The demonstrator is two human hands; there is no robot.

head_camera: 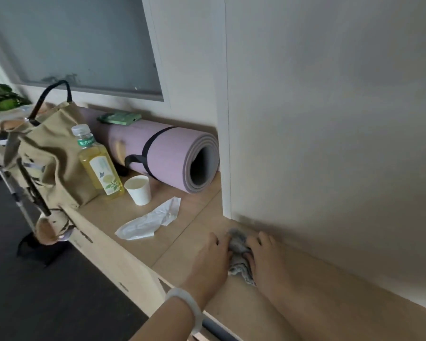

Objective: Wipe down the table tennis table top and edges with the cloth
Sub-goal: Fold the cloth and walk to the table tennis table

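Tabletop (177, 252) at wall (330, 143) — cloth (237, 244) bunched between left hand (213, 257), right hand (266, 259) — fingers (262, 238) grasping it.

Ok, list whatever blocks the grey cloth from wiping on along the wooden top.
Left hand and right hand grip the crumpled grey cloth, nothing between. Ahead on the light wooden top: a crumpled white tissue nearest, then a white paper cup, a yellow drink bottle, a khaki canvas bag and a rolled pink mat.

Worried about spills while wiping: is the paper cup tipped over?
No, the paper cup stands upright, its open mouth facing up, right beside the capped bottle.
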